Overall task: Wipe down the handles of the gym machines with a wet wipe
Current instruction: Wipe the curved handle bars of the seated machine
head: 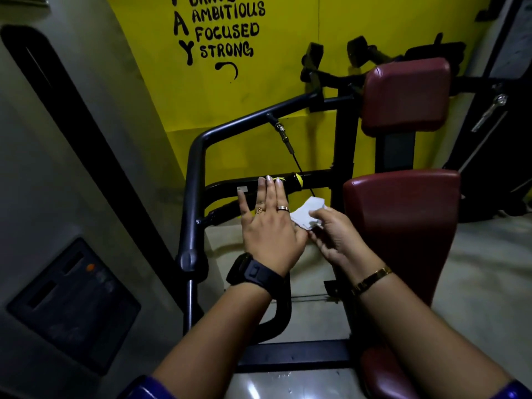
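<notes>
While the left hand [269,226] lies flat with its fingers straight and together, its fingertips cover the middle of the black handle [290,182], so I cannot tell whether they press on it or float just above. The right hand [334,237] pinches a white wipe [306,213] between thumb and curled fingers. The wipe sits just beside the left hand, near the handle's yellow-capped end, its lower edge hidden behind both hands. A lower handle [224,210] is dark and partly masked by the left hand. The red seat pad [403,214] stands to the right, its bottom cut off by the right forearm. Painted words on the yellow wall [244,110] run off the top edge
</notes>
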